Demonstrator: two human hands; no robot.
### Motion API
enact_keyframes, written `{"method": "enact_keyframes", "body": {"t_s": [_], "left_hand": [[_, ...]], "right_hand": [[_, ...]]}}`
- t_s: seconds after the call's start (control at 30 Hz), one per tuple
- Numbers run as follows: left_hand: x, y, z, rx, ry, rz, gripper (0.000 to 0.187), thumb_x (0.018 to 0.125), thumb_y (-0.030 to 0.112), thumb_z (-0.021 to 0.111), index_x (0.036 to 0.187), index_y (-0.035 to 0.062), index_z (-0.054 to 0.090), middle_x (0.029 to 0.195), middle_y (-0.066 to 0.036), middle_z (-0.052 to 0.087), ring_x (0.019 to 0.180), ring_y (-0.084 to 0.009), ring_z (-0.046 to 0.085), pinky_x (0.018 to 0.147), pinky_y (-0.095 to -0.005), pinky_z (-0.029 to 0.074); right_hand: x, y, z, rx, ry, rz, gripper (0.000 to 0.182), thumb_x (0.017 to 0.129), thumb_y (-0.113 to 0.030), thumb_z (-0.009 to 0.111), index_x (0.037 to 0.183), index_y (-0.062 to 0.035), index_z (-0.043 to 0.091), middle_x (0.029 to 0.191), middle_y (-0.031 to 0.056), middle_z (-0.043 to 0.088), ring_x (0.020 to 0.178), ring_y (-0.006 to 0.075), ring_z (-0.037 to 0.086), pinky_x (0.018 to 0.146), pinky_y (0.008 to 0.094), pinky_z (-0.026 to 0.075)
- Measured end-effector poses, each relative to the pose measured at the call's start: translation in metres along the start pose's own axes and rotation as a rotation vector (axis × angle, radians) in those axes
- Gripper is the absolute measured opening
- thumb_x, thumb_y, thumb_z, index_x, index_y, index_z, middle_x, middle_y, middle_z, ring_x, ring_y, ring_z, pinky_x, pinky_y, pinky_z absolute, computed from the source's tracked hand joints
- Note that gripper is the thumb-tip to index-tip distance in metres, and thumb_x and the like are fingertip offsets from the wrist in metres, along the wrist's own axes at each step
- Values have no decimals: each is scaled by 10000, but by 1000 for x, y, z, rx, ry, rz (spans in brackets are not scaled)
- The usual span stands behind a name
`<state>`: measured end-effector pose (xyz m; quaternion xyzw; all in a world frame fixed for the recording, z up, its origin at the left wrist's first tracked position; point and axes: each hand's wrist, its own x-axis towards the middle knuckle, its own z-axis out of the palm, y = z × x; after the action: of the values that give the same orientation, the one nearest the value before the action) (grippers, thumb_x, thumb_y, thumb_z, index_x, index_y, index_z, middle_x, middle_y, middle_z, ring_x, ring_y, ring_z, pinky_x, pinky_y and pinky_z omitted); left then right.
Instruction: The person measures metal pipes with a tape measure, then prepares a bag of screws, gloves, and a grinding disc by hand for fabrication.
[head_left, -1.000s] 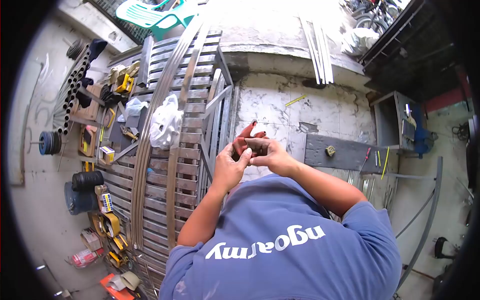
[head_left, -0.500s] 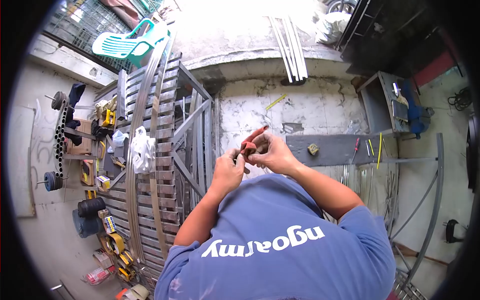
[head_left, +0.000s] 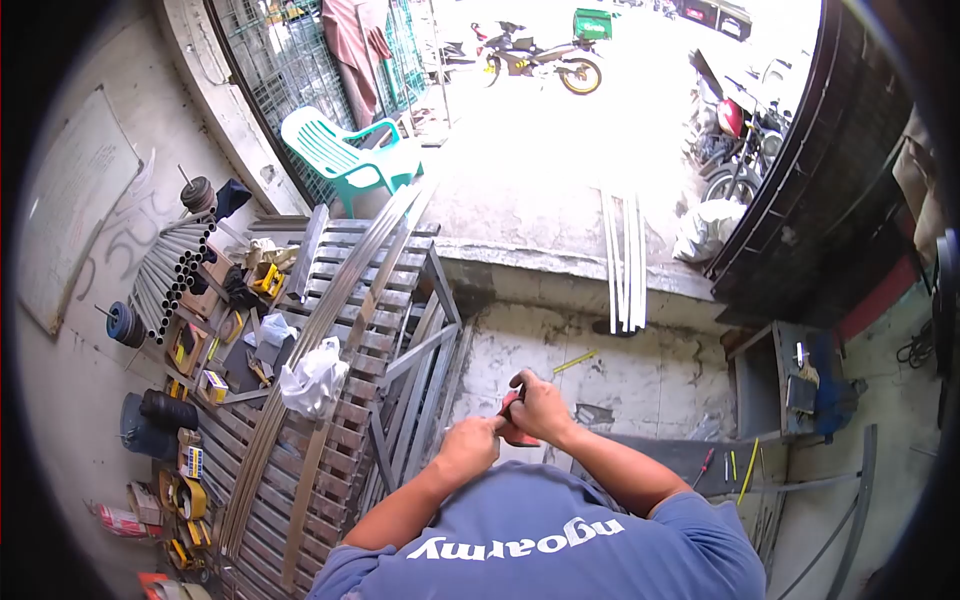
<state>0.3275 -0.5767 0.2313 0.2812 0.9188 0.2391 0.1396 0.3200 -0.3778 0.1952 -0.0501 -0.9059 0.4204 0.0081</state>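
Since the earlier frame, the view had tilted up so that a motorcycle [head_left: 540, 65] showed outside, and the red piece [head_left: 514, 418], which had stuck out beyond the fingers, had come to lie mostly between the hands. Much of it was covered: the right hand [head_left: 541, 411] hid its upper part, the left hand [head_left: 468, 447] met its near side, and whether it was a cloth or a glove was hard to tell. A dark tip [head_left: 522, 378] above the right hand could have been a finger or part of the piece. Both hands were closed narrow, pinching the piece, though most fingertips were out of sight. It was held in front of the blue shirt [head_left: 540, 535], its visible length running roughly away from the body, with a loose red end pointing back toward the chest; its true long axis could not be made out, bunched as it was. Beyond the hands was open tiled floor [head_left: 510, 340], crossed only by a yellow strip [head_left: 575, 361], and bounded by a raised ledge [head_left: 560, 262] at the far side. The slatted rack [head_left: 390, 285] closed off the left, and a metal cabinet [head_left: 765, 385] stood at the right. The right forearm [head_left: 625, 470] partly covered the dark board [head_left: 680, 457].
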Motion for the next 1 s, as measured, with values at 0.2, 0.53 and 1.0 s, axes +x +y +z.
{"method": "enact_keyframes", "body": {"t_s": [0.2,0.53,1.0], "left_hand": [[69,-66,-24,-64,12,-161,232,933,172,628,994,41,809,1043,-263,801,1039,-381,796,891,-519,620],[193,-165,-154,-1441,59,-139,174,1085,77,577,964,89,701,737,-24,655,518,-139,553,531,-305,443],[330,-315,-193,-1511,915,144,147,1099,129,672,1027,34,757,949,-40,754,846,-132,704,744,-349,579]], "right_hand": [[39,-58,25,-36,222,-475,512,849,-93,737,1305,-4,524,940,233,740,822,464,748,755,544,599],[199,-111,42,-329,-3,-121,293,978,-265,657,1093,6,658,1008,283,759,906,468,762,823,558,618],[336,-201,114,-516,11,-595,217,999,-186,626,1087,10,651,963,223,717,839,375,773,699,486,626]]}}
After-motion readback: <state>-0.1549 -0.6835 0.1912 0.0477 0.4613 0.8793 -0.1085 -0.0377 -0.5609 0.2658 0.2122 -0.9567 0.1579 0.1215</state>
